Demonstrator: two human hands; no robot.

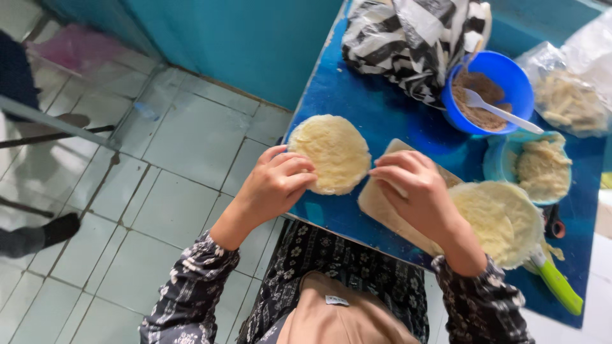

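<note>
Blue painted desk (357, 102) against teal wall, pale tiled floor beside. Round flat pale dough disc (333, 151) lies flat near desk's front-left edge, no long axis. Left hand (275, 185) fingers curled, pinching disc's near rim. Right hand (414, 191) narrow, fingertips at disc's right rim, over tan wooden board (382, 207).

Worktop: blue worktop (357, 102) beside a tiled floor (159, 210).
Left hand: left hand (275, 185) touches the near edge of a pale round dough disc (331, 150), fingers curled.
Right hand: right hand (414, 188) meets the disc's right edge, above a wooden board (376, 204).
Stack: further dough rounds (500, 220) lie just beside the right wrist.
Bowls: blue bowl (488, 92) of brown filling with a white spoon (500, 109); smaller bowl (532, 167) of pale shreds.
Bags: striped bag (408, 38); clear bag (570, 95).
Tool: green handle (560, 286) at the near edge.
</note>
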